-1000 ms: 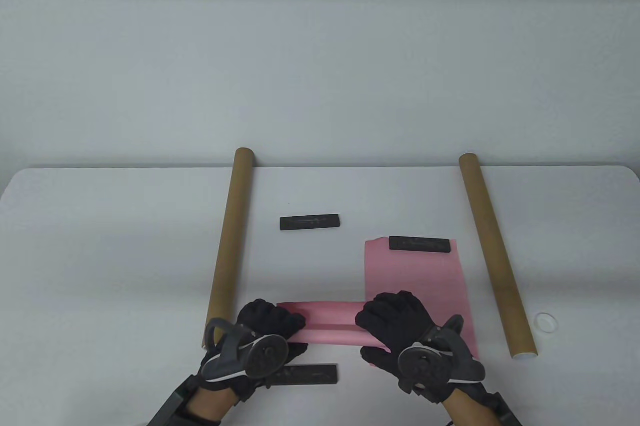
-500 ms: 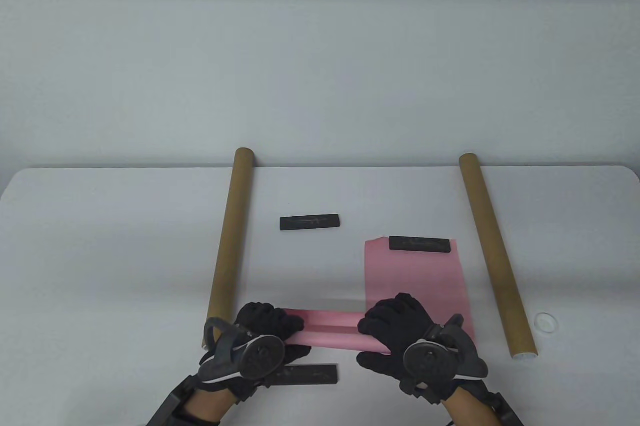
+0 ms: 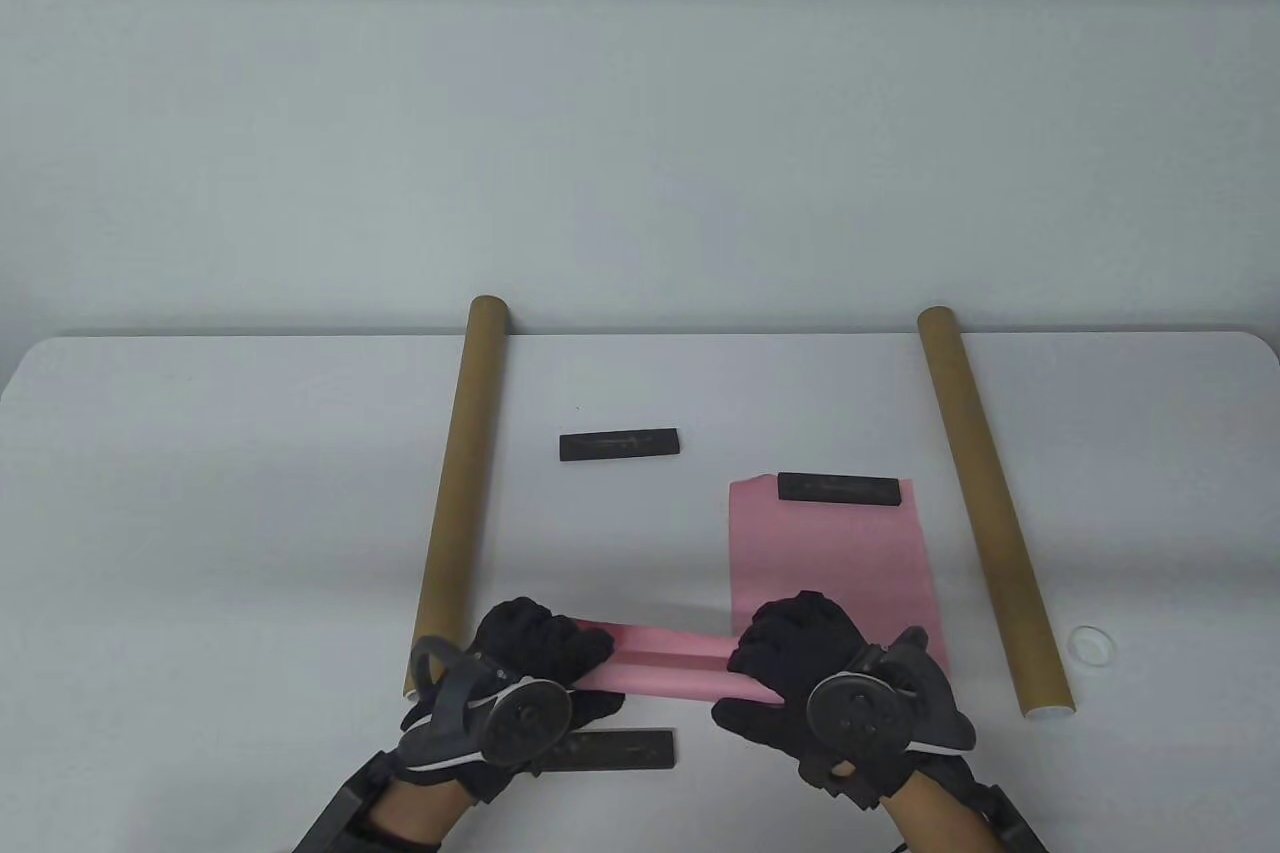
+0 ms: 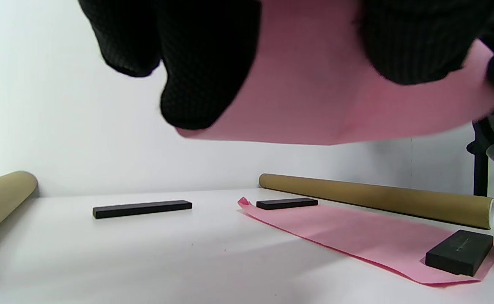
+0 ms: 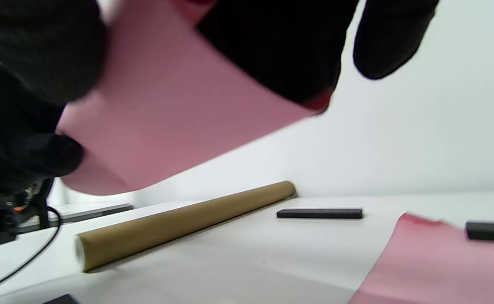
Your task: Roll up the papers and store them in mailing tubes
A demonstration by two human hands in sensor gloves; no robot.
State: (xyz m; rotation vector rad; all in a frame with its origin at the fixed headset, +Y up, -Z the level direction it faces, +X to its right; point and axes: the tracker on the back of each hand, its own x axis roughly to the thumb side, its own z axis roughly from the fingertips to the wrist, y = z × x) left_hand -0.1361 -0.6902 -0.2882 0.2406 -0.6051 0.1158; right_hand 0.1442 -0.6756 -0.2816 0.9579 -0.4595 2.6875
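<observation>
- Two brown mailing tubes lie on the white table (image 3: 200, 453), the left tube (image 3: 458, 493) and the right tube (image 3: 990, 508) well apart.
- A flat pink sheet (image 3: 830, 543) lies between them, a black weight (image 3: 838, 489) on its far edge.
- A rolled pink paper (image 3: 665, 663) is held above the table near the front edge.
- The left hand (image 3: 530, 658) has fingers curled round one end.
- The right hand (image 3: 800, 658) grips the other end.
- A second black weight (image 3: 619, 445) lies on bare table.
- A small clear cap (image 3: 1091, 643) sits beside the right tube.
</observation>
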